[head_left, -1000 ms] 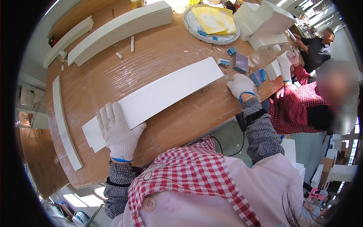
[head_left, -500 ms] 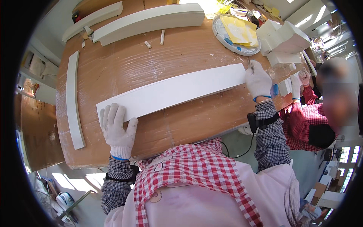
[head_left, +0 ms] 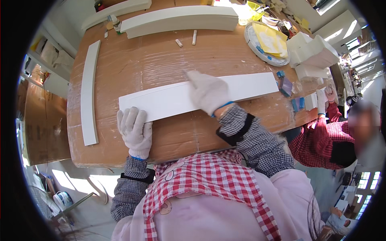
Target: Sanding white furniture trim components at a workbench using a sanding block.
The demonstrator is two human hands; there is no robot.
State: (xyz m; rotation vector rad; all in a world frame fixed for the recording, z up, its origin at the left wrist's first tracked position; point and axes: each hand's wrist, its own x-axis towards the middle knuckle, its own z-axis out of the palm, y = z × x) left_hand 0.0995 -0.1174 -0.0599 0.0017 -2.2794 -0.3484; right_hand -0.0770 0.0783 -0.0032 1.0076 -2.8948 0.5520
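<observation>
Open surface [head_left: 161,68]: bare stretch between the long white strip [head_left: 241,86] and the far white beam [head_left: 181,18].
Left: curved white strip [head_left: 89,92] lies along the edge.
Far middle: 2 small sticks [head_left: 187,39] lie loose.
Right: round tray [head_left: 265,40], white foam blocks [head_left: 313,52] and small blue pieces [head_left: 289,86] crowd the corner.

Curved white strip [head_left: 89,92] at table's left, round tray [head_left: 257,47] with yellow sheets [head_left: 270,38], white blocks [head_left: 315,50]

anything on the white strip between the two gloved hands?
No. In the head view the white strip is bare between the left hand and right hand.
</observation>
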